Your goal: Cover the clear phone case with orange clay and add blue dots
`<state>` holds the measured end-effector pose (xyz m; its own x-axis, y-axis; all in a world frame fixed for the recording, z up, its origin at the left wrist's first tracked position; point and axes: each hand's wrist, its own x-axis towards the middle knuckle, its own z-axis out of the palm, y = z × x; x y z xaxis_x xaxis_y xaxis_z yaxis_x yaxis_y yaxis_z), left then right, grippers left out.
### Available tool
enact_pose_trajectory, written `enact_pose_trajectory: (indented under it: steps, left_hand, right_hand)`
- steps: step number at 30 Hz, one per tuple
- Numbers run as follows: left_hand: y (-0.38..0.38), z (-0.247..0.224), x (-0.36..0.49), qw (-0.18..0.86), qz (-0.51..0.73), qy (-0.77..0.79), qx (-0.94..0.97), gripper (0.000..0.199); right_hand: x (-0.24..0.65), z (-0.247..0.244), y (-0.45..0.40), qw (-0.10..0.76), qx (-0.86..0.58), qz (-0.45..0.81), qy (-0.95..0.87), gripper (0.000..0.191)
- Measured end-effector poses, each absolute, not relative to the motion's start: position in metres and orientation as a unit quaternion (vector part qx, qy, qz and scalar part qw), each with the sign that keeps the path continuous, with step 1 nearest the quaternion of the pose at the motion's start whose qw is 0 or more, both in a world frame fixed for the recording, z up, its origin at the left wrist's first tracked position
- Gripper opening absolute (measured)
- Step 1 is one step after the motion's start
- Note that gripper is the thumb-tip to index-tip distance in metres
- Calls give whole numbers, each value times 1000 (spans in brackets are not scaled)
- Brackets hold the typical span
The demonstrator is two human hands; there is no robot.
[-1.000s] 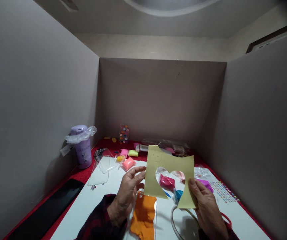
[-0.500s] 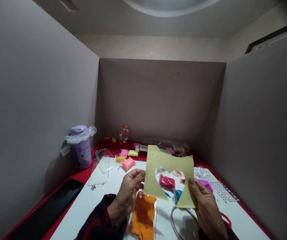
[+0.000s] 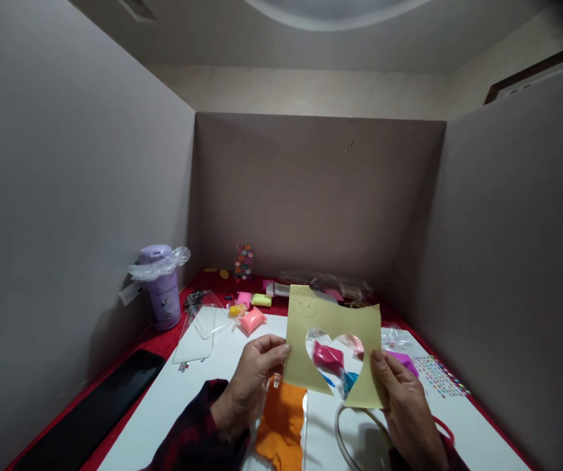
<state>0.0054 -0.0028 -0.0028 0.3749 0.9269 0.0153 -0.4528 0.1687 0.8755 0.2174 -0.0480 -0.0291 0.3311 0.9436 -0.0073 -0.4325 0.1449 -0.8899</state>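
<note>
Between my two hands a sheet of yellow paper (image 3: 295, 356) is held up above the white board, with a heart-shaped opening cut through it down to its lower edge. A small round face is drawn near its top left corner. My left hand (image 3: 254, 376) pinches the left edge with the thumb in front. At the right edge, my right hand (image 3: 403, 396) grips the sheet between thumb and fingers. Through the opening show a crimson clay packet (image 3: 329, 356) and a blue one (image 3: 349, 381). Beneath my left hand lies a clear case spread with orange clay (image 3: 281, 425).
A purple cup (image 3: 163, 294) stands at the left, near a black phone-like slab (image 3: 95, 405). Clear phone cases (image 3: 195, 340) and a coral clay packet (image 3: 252, 320) lie behind my left hand. Tape rolls (image 3: 342, 435) and a gem sticker sheet (image 3: 438, 376) are at the right. Grey panels enclose the table.
My left hand has shifted slightly right and up, its thumb now over the paper's left edge. The paper and my right hand have barely moved.
</note>
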Motion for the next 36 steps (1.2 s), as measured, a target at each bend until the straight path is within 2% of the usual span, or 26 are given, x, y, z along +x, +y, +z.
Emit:
enact_pose_trajectory:
  steps: [18, 25, 36]
  left_hand:
    - [0, -7, 6, 698, 469, 296, 453, 34]
    - [1, -14, 7, 679, 463, 330, 465, 46]
    - [-8, -9, 8, 690, 460, 295, 475, 51]
  right_hand:
    - [214, -19, -48, 690, -467, 479, -277, 28]
    - [221, -26, -43, 684, -489, 461, -284, 34]
    - [222, -31, -39, 645, -535, 424, -343, 43]
